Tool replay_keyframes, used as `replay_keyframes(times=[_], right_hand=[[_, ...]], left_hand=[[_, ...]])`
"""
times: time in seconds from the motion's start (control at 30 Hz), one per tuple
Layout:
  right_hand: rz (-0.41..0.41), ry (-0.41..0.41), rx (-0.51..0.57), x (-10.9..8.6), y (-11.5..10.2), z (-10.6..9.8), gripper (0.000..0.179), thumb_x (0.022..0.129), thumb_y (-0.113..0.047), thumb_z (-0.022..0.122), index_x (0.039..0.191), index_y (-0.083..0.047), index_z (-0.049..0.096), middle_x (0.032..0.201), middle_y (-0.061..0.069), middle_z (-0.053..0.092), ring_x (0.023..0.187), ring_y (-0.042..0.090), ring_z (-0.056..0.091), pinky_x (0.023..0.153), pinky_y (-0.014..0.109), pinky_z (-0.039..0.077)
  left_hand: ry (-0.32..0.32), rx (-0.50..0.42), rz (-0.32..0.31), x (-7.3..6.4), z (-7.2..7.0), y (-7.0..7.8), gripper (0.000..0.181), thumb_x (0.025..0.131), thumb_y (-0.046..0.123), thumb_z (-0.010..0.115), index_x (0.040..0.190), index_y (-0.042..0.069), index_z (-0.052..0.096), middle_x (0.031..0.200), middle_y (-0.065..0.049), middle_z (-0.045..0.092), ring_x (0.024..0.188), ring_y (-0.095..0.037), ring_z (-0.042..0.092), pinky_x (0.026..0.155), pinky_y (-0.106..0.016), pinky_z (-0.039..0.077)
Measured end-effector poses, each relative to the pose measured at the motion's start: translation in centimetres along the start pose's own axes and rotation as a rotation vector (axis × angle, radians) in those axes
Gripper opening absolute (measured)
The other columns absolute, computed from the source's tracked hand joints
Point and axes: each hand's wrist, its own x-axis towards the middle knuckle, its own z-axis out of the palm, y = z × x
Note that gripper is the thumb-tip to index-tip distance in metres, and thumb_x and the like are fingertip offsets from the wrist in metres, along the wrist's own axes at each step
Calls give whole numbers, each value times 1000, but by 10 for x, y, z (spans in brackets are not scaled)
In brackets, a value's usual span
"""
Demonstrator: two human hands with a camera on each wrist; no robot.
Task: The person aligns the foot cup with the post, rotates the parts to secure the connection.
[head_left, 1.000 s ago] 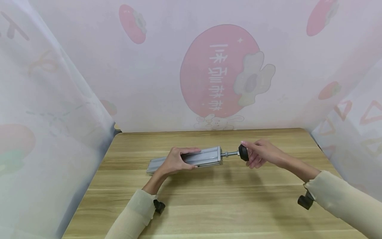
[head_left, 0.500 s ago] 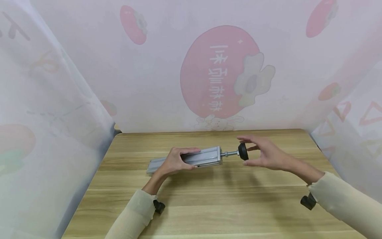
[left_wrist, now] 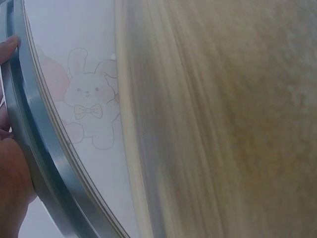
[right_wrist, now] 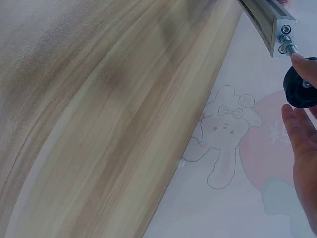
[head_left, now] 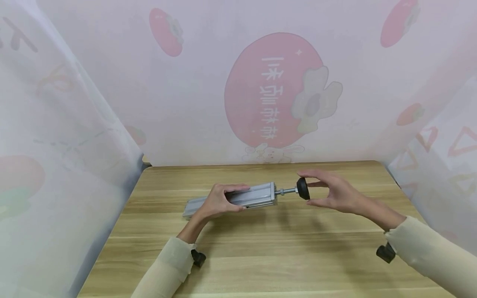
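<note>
My left hand (head_left: 220, 200) grips a silver aluminium profile (head_left: 257, 195) across its width, thumb on the near side and fingers on the far side. The bar is held above the tabletop, its left end passing behind the hand. From its right end face sticks a threaded levelling foot (head_left: 303, 188) with a metal stud, nuts and a round black base. My right hand (head_left: 335, 192) pinches that black base at its rim, the thumb on one edge and fingertips on the opposite one. In the right wrist view, the profile's end face (right_wrist: 284, 37) shows small screws beside the stud.
Beneath both hands lies a wood-grain table (head_left: 261, 256), its back edge meeting a pale curtain (head_left: 186, 103) printed with strawberries and a rabbit. More curtain hangs on the left and right sides. Black wrist cameras hang under both sleeves.
The right hand, earlier with fingers curled behind the black base, has turned and spread its thumb and fingers to opposite edges of the rim. The left hand and profile stay in place.
</note>
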Motion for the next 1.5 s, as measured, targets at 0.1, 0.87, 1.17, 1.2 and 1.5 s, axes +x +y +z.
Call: replay_keyframes(times=[0.1,0.87,1.17,1.2,1.5], right_hand=[[-15,12,8,1,0,1,81,69,14,93,142,1,60,138,14,65,127,15,65,90,36,61],[625,10,167,5,-14,0,52,96,-19,80,138,5,62,118,18,75,98,23,77,82,32,64],[834,-29,275,12,-18,-3,54,105,-38,67,133,8,63,100,18,77,87,36,78,73,48,65],[852,-36,270,13,-18,-3,54,105,-41,65,130,7,65,97,17,77,87,37,78,73,49,65],[941,-41,278,17,-21,-3,57,106,-51,59,117,3,72,91,17,78,81,33,79,71,47,65]], left_hand=[[1,1,0,0,0,0,59,70,11,97,127,17,80,132,-2,74,127,-21,68,109,-33,51],[5,-1,4,0,0,-3,60,70,8,97,126,17,80,133,-3,74,128,-21,68,109,-31,51],[-2,-8,9,0,0,-4,60,70,8,98,127,16,80,134,-4,73,129,-23,67,110,-34,51],[-3,-11,9,0,0,-3,60,70,8,98,127,16,80,134,-4,73,129,-23,67,110,-34,51],[0,-13,3,0,0,-3,61,69,5,97,127,16,80,134,-4,73,129,-23,67,110,-33,51]])
